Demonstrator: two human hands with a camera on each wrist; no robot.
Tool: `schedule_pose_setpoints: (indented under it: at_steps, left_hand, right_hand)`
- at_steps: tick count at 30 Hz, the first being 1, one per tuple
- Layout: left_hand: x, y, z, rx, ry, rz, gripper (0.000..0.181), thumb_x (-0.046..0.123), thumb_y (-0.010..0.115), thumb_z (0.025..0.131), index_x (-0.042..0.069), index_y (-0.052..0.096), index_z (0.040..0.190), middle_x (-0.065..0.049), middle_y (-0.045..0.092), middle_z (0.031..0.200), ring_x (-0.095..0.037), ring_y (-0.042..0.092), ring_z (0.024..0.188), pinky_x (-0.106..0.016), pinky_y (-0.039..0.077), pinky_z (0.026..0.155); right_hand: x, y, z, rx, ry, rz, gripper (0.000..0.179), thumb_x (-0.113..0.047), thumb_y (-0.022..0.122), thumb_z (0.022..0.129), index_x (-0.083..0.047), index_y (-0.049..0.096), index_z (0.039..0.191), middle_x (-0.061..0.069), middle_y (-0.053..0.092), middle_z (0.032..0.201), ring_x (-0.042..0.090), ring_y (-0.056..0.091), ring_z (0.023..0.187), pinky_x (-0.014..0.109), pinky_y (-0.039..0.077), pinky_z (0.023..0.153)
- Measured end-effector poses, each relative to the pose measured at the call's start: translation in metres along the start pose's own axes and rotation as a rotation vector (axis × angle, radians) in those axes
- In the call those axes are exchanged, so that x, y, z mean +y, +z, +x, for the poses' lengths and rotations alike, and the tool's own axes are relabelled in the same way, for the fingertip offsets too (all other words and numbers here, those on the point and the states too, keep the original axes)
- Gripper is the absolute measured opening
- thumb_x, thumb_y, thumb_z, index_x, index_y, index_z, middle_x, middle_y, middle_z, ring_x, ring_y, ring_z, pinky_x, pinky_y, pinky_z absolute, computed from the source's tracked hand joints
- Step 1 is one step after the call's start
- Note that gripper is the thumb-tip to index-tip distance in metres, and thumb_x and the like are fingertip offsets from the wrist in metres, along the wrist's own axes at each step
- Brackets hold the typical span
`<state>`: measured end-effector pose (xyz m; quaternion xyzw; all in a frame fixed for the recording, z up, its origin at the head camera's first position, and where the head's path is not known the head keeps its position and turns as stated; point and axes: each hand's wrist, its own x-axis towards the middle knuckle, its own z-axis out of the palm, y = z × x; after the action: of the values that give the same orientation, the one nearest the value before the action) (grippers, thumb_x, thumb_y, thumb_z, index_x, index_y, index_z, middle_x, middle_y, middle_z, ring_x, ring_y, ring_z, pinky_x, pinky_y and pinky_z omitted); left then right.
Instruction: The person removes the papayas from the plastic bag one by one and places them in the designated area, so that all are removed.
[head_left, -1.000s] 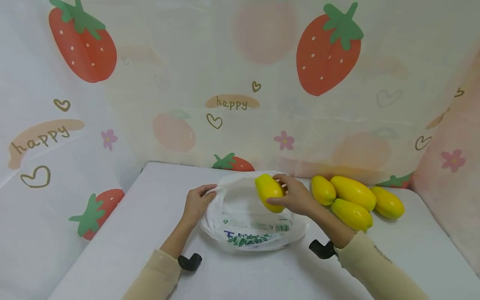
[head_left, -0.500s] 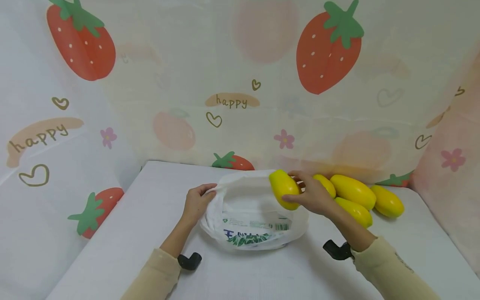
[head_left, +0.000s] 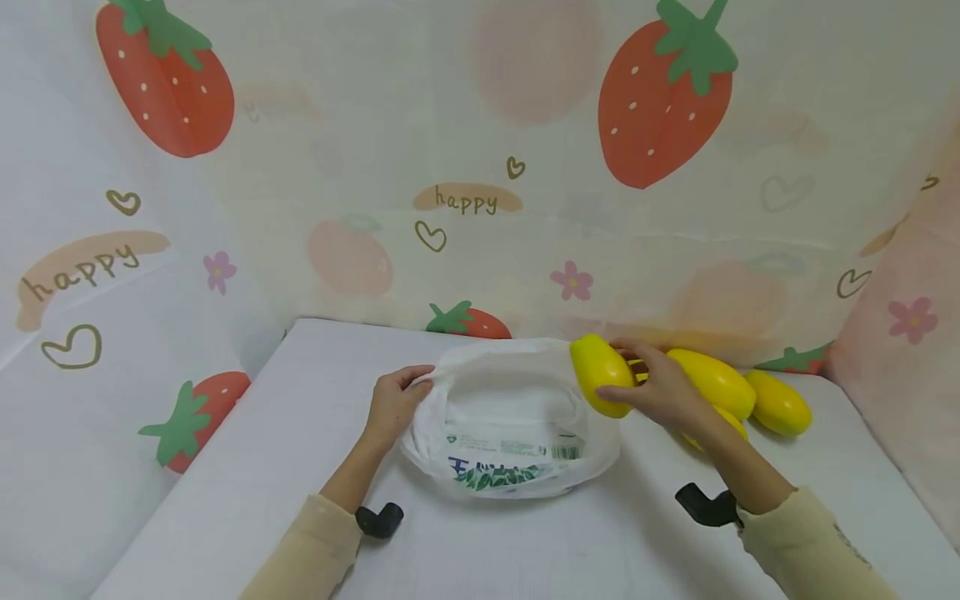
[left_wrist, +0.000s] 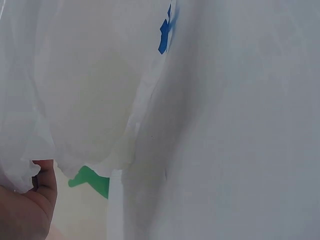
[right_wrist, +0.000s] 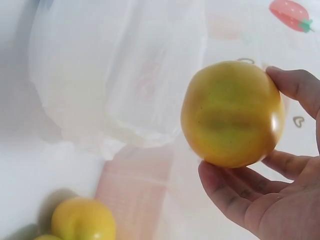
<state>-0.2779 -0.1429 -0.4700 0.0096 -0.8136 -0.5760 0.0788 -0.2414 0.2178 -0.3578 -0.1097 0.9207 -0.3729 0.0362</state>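
Note:
A white plastic bag (head_left: 423, 454) with green and blue print lies on the table, its mouth spread wide. My left hand (head_left: 393, 408) pinches the bag's left rim; in the left wrist view the plastic (left_wrist: 90, 90) bunches between thumb and fingers (left_wrist: 47, 182). At the bag's right rim, my right hand (head_left: 667, 387) grips a glossy yellow papaya (head_left: 600, 375), held up off the table. The right wrist view shows the fruit's rounded end (right_wrist: 232, 117) between thumb and fingertips, with the bag beyond it.
Several more yellow papayas (head_left: 716, 383) lie grouped at the back right of the white table (head_left: 480, 554), partly behind my right hand. A strawberry-printed cloth (head_left: 360, 158) hangs behind the table and along its sides.
My right hand has carried the papaya rightward, from over the bag's mouth to its right rim, close to the other fruit. The left hand keeps its place on the bag.

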Motion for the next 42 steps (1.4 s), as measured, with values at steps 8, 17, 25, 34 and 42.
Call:
schedule_pose_setpoints:
  at_steps: [8,17,25,34,42]
  left_hand:
    - [0.0,-0.001,-0.001,-0.008,-0.02,-0.012,0.027,0.01,0.061,0.094,0.005,0.068,0.119,-0.015,0.068,0.122,-0.027,0.065,0.112,-0.039,0.055,0.095]
    - [0.002,0.0,-0.001,-0.005,-0.014,-0.015,0.026,0.009,0.061,0.094,0.005,0.068,0.119,-0.016,0.068,0.123,-0.028,0.065,0.11,-0.035,0.056,0.093]
    - [0.001,-0.001,-0.002,-0.011,-0.018,-0.011,0.027,0.01,0.06,0.094,0.005,0.068,0.119,-0.015,0.067,0.124,-0.028,0.065,0.112,-0.038,0.055,0.095]
    - [0.001,-0.001,-0.004,-0.013,-0.016,-0.008,0.027,0.01,0.06,0.094,0.005,0.067,0.12,-0.016,0.067,0.125,-0.029,0.064,0.113,-0.04,0.055,0.096]
    - [-0.001,-0.002,-0.002,-0.013,-0.011,-0.013,0.027,0.01,0.06,0.093,0.005,0.068,0.118,-0.016,0.068,0.122,-0.028,0.065,0.111,-0.038,0.056,0.094]
  right_hand:
    - [0.007,-0.013,-0.007,0.003,0.003,-0.048,0.081,-0.046,0.073,0.083,-0.009,0.038,0.147,0.021,0.045,0.145,0.039,0.05,0.12,0.047,0.055,0.091]
    - [0.019,-0.028,-0.017,0.05,0.004,-0.058,0.082,-0.048,0.071,0.084,-0.007,0.038,0.147,0.023,0.045,0.145,0.043,0.05,0.122,0.057,0.05,0.098]
    - [0.029,-0.041,-0.027,0.064,0.011,-0.044,0.08,-0.044,0.07,0.087,-0.004,0.036,0.147,0.026,0.043,0.145,0.045,0.048,0.122,0.061,0.047,0.099]
    - [0.038,-0.057,-0.041,0.07,0.038,-0.065,0.082,-0.043,0.069,0.088,-0.002,0.032,0.148,0.029,0.039,0.147,0.049,0.044,0.125,0.065,0.045,0.099]
    - [0.056,-0.072,-0.049,0.077,0.06,-0.104,0.084,-0.046,0.067,0.088,-0.002,0.029,0.149,0.029,0.039,0.147,0.05,0.044,0.125,0.067,0.044,0.097]
